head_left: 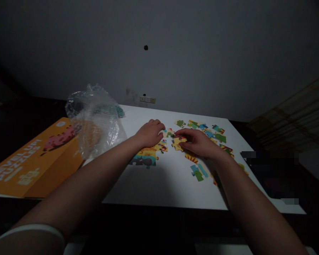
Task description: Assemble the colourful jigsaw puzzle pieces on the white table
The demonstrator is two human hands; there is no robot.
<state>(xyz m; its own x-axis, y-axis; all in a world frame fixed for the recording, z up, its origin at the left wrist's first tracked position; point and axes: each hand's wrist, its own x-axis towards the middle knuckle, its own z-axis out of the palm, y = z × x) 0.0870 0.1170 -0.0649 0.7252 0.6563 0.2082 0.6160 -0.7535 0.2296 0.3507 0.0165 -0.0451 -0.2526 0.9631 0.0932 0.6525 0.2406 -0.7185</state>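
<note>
My left hand [150, 134] lies over the joined part of a jigsaw puzzle [146, 157], fingers spread and covering some of it. Yellow, teal and grey animal artwork shows below that hand. A pale puzzle piece with green [168, 133] sits at the top right of the joined part, between my hands. The thumb and fingers of my right hand [198, 142] are closed around a yellow puzzle piece [177, 143], just right of the joined part. Below it are a yellow and red piece [191, 158] and green and blue pieces [199, 173].
Several loose pieces [220, 137] are scattered on the white table [159, 191] at the right. On the left stand an orange puzzle box [34, 163] and a crumpled clear plastic bag [98, 120]. A dark object [266, 173], partly blurred, lies by the right edge. A wall [202, 63] rises behind.
</note>
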